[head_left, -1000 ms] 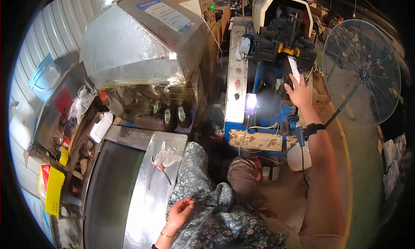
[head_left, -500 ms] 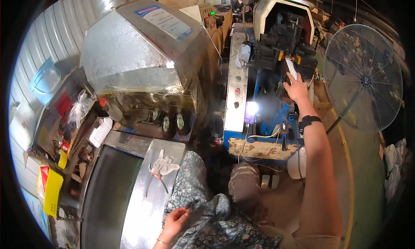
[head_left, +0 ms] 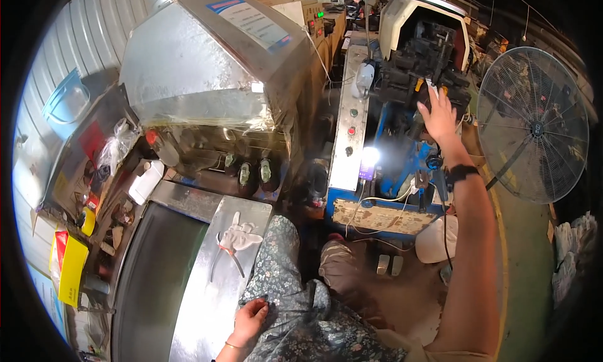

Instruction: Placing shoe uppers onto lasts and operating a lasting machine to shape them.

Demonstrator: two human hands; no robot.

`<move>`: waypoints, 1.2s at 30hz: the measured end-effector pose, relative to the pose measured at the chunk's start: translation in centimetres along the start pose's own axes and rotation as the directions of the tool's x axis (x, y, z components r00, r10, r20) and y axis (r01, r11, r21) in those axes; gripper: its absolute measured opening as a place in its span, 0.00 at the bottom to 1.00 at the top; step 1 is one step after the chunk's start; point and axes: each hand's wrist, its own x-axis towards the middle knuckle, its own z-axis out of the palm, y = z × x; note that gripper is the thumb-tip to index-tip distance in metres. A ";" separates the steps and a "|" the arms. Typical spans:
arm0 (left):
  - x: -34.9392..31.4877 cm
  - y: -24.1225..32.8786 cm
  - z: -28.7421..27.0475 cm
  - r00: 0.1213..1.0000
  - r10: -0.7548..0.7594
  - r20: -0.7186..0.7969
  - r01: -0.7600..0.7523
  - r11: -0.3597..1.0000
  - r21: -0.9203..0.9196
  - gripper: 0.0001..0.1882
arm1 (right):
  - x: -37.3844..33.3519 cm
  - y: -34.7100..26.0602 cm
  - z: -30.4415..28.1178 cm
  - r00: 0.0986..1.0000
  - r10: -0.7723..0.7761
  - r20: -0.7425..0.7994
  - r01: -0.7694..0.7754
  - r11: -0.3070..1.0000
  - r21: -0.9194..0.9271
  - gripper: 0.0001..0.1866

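White piece is up at the black machine head, right at the fingertips of your right hand. Only a small bit of it pokes out past your fingers, the rest is under or behind them, so I can't tell how far it runs. Your grip there looks open tbh: fingers stretched forward and laid over it, thumb sticking out to the left, nothing wrapped around. Can't tell how hard you're pressing, if at all. Yellow parts of the machine sit just beside your fingertips, one on each side of the piece.

Your left hand is nowhere near it, well apart, down on the floral fabric over your lap. Fingers are curled in loosely and I can't tell if they've got anything tucked inside.

Around you: button panel to the left of the machine head, bright lamp just beside its lower end, big round fan off to the right. White glove lies on the shiny metal plate by your left knee, touching a two-armed tool with some orange on it.
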 end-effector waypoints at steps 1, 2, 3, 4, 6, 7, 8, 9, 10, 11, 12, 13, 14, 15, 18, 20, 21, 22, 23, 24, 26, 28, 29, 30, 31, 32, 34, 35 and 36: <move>0.2 -0.2 -0.1 1.000 0.014 0.018 -0.014 1.000 0.000 0.14 | -0.6 -1.6 -1.7 0.986 -0.106 -0.131 0.125 0.981 0.147 0.34; 0.3 -0.5 -0.1 0.999 0.041 0.030 -0.041 0.999 -0.005 0.14 | -1.6 -3.5 -3.9 0.990 -0.086 -0.109 0.125 0.897 0.423 0.29; 0.5 -0.8 -0.2 1.000 0.013 0.011 -0.013 0.998 0.055 0.12 | -3.3 -5.3 -6.5 0.991 -0.073 -0.115 0.135 0.634 0.762 0.25; 0.6 -1.2 -0.1 0.999 0.032 -0.013 -0.031 0.996 0.079 0.12 | -4.9 -6.7 -9.9 0.954 -0.139 -0.265 0.298 0.504 0.811 0.22; 0.9 -2.0 0.0 0.995 0.100 -0.018 -0.099 0.994 0.047 0.12 | -8.4 -8.9 -16.9 0.812 -0.183 -0.554 0.577 0.109 0.809 0.20; 1.1 -2.2 0.0 0.996 0.084 -0.029 -0.081 0.993 0.082 0.12 | -10.3 -9.6 -20.1 0.674 -0.264 -0.690 0.691 -0.103 0.715 0.20; 1.1 -2.5 0.1 0.999 0.034 -0.036 -0.029 0.992 0.120 0.12 | -12.0 -10.5 -22.6 0.552 -0.338 -0.762 0.748 -0.202 0.632 0.20; 1.2 -2.6 0.1 0.997 0.060 -0.043 -0.051 0.980 0.193 0.13 | -13.3 -11.3 -24.7 0.441 -0.418 -0.794 0.773 -0.273 0.573 0.20; 1.3 -2.6 0.1 0.997 0.071 -0.038 -0.062 0.978 0.198 0.14 | -14.5 -12.2 -26.3 0.354 -0.502 -0.789 0.778 -0.310 0.546 0.20; 1.3 -2.6 0.1 0.997 0.062 -0.036 -0.053 0.978 0.201 0.14 | -15.2 -13.2 -27.3 0.299 -0.564 -0.770 0.783 -0.317 0.536 0.20; 1.2 -2.5 0.1 0.998 0.060 -0.033 -0.052 0.978 0.200 0.14 | -15.5 -14.1 -28.0 0.273 -0.603 -0.749 0.782 -0.315 0.538 0.20; 1.1 -2.4 0.2 0.999 0.035 -0.019 -0.031 0.984 0.177 0.15 | -15.7 -15.0 -28.5 0.259 -0.622 -0.739 0.784 -0.313 0.537 0.20; 1.0 -2.3 0.1 0.998 0.046 -0.031 -0.040 0.985 0.167 0.15 | -15.9 -15.7 -28.8 0.247 -0.632 -0.735 0.786 -0.313 0.533 0.20; 0.8 -2.3 0.2 0.997 0.072 -0.033 -0.066 0.985 0.160 0.14 | -15.9 -16.3 -29.1 0.243 -0.637 -0.732 0.785 -0.314 0.534 0.20; 0.5 -2.5 0.2 0.991 0.119 -0.063 -0.109 0.984 0.141 0.14 | -16.0 -17.4 -29.2 0.218 -0.658 -0.721 0.787 -0.318 0.529 0.20; 0.5 -2.8 0.2 0.990 0.128 -0.065 -0.119 0.984 0.130 0.14 | -16.2 -17.6 -29.3 0.192 -0.669 -0.718 0.795 -0.323 0.514 0.20; 0.5 -2.9 0.1 0.991 0.122 -0.061 -0.113 0.986 0.124 0.14 | -16.3 -17.6 -29.5 0.181 -0.669 -0.721 0.800 -0.326 0.503 0.20; 0.4 -3.1 0.1 0.995 0.066 -0.078 -0.055 0.989 0.134 0.15 | -16.4 -17.7 -29.8 0.171 -0.662 -0.730 0.802 -0.337 0.494 0.21; 0.3 -3.2 -0.1 0.992 0.108 -0.065 -0.096 0.981 0.170 0.15 | -16.3 -17.7 -30.3 0.157 -0.650 -0.743 0.808 -0.348 0.475 0.21; 0.3 -3.3 0.0 0.987 0.113 -0.111 -0.089 0.976 0.198 0.14 | -16.2 -17.8 -30.7 0.150 -0.640 -0.753 0.818 -0.347 0.459 0.21; 0.5 -3.4 -0.1 0.981 0.168 -0.093 -0.140 0.957 0.256 0.13 | -14.9 -17.9 -31.4 0.165 -0.624 -0.764 0.850 -0.303 0.431 0.21; 0.7 -3.3 -0.2 0.989 0.134 -0.064 -0.123 0.981 0.149 0.11 | -12.5 -17.4 -30.7 0.280 -0.603 -0.747 0.881 -0.147 0.449 0.21; 0.7 -3.2 -0.2 0.986 0.147 -0.077 -0.138 0.983 0.118 0.10 | -11.0 -16.9 -29.5 0.394 -0.596 -0.700 0.871 -0.002 0.492 0.21; 0.8 -3.1 -0.1 0.990 0.116 -0.082 -0.107 0.989 0.106 0.09 | -9.0 -16.2 -27.4 0.597 -0.561 -0.573 0.787 0.272 0.554 0.21; 0.8 -3.0 -0.1 0.987 0.128 -0.093 -0.120 0.988 0.093 0.08 | -7.1 -15.4 -24.5 0.699 -0.594 -0.398 0.692 0.423 0.585 0.22; 0.8 -2.9 0.0 0.986 0.135 -0.102 -0.127 0.989 0.077 0.08 | -5.5 -13.8 -21.2 0.872 -0.487 -0.055 0.396 0.635 0.664 0.23; 0.8 -2.8 0.0 0.984 0.133 -0.122 -0.119 0.986 0.114 0.08 | -1.9 -9.1 -14.6 0.886 -0.341 0.315 0.296 0.938 0.181 0.25; 0.9 -2.7 0.0 0.982 0.158 -0.099 -0.153 0.986 0.061 0.07 | -0.6 -6.5 -11.3 0.917 -0.302 0.259 0.283 0.953 0.108 0.28; 0.9 -2.8 0.0 0.986 0.139 -0.093 -0.133 0.989 0.068 0.07 | 0.5 -4.0 -8.5 0.954 -0.192 0.232 0.198 0.980 -0.004 0.32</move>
